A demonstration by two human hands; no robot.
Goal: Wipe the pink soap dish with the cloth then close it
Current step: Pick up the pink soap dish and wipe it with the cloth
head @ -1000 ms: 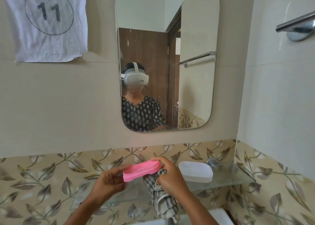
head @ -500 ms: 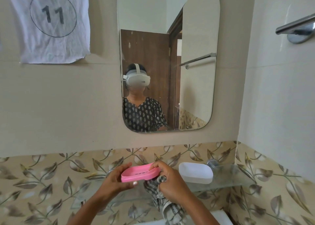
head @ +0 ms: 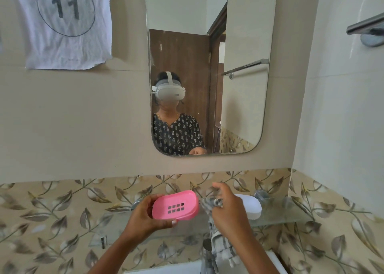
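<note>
Gripping the pink soap dish (head: 175, 205) by its left end, long axis left-to-right, the left hand (head: 145, 215) tilts it toward the right hand (head: 227, 208), fingers bunched on the cloth (head: 211, 203) just right.

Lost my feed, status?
Left hand holds pink soap dish, tilted up. Right hand grips cloth beside it. Nothing between.

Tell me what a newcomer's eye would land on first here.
The pink soap dish, tilted to show its drain slots, stands out low in the middle, held in the left hand. Just right of it the right hand bunches a checked cloth. Above, the wall mirror reflects the headset wearer.
</note>
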